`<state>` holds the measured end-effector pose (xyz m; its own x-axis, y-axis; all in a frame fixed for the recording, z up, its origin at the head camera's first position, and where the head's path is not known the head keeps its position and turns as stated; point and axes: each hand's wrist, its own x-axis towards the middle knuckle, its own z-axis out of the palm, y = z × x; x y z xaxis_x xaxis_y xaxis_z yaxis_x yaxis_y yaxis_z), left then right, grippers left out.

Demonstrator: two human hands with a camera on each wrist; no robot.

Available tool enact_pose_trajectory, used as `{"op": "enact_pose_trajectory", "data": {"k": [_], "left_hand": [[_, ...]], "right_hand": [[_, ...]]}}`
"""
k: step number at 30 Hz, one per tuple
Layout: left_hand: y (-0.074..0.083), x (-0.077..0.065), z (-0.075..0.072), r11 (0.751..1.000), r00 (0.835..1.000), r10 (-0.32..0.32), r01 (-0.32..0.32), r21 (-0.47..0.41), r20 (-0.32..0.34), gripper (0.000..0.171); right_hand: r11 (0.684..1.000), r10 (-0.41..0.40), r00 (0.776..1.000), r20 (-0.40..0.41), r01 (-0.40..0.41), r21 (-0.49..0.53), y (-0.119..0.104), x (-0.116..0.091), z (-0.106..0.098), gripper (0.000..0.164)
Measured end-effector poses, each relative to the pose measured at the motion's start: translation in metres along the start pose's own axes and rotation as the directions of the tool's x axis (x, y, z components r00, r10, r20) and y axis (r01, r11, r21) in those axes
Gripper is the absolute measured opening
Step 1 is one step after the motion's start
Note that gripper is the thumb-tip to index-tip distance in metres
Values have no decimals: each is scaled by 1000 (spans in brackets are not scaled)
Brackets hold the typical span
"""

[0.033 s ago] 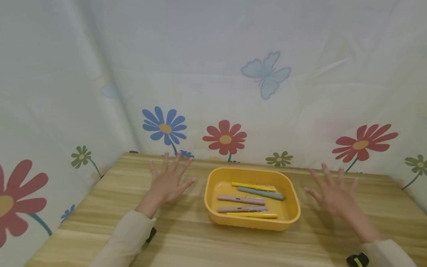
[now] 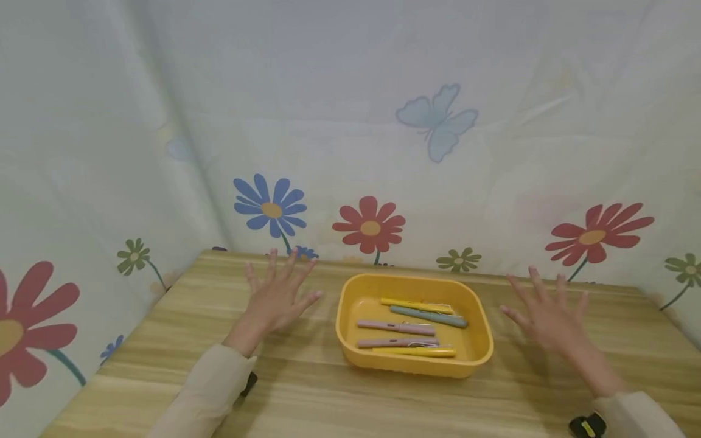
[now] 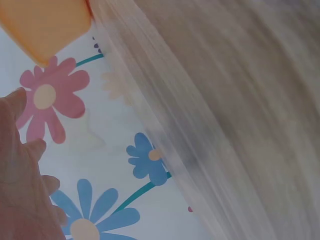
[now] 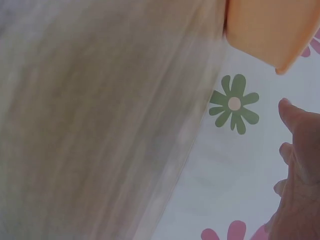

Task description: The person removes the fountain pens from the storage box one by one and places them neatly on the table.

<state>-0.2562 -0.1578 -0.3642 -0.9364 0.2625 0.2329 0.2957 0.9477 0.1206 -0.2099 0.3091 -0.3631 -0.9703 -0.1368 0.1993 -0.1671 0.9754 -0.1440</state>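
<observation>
A yellow plastic basket point(image 2: 408, 365) stands on the wooden table with several pens lying in it. At its back are a yellow pen point(image 2: 405, 303) and a grey-green pen point(image 2: 424, 316). Two pink pens, one at the middle point(image 2: 383, 326) and one just below point(image 2: 386, 344), lie ahead of another yellow pen point(image 2: 408, 352) by the near wall. My left hand point(image 2: 274, 304), fingers spread, is left of the basket and apart from it. On the other side, my right hand point(image 2: 553, 322) is also spread and holds nothing. Both wrist views show the basket's outer wall beyond the fingers.
The wood-grain table point(image 2: 306, 401) reaches back to a white curtain point(image 2: 328, 121) printed with flowers and a butterfly. More of this curtain hangs on the left. Dark bands show at both wrists, beside light sleeves point(image 2: 208, 383).
</observation>
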Motion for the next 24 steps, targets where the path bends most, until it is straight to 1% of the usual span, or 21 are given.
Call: {"op": "enact_pose_trajectory", "data": {"k": [5, 10, 13, 20, 24], "left_hand": [[1, 1, 0, 1000, 1000, 3, -3, 6, 1, 70], [3, 1, -1, 1000, 1000, 13, -13, 4, -20, 68], [5, 1, -3, 1000, 1000, 14, -14, -6, -21, 67], [10, 3, -11, 999, 999, 20, -22, -49, -29, 67], [14, 6, -16, 997, 999, 33, -35, -64, -27, 67]], "right_hand": [[1000, -4, 1000, -7, 4, 7, 1, -2, -3, 68], [1000, -10, 1000, -19, 10, 5, 3, -3, -5, 69], [1000, -12, 1000, -22, 13, 14, 2, -3, -7, 68], [999, -18, 1000, -17, 18, 33, -5, 1, -13, 68], [998, -15, 1000, -9, 16, 65, -10, 5, -15, 69]]}}
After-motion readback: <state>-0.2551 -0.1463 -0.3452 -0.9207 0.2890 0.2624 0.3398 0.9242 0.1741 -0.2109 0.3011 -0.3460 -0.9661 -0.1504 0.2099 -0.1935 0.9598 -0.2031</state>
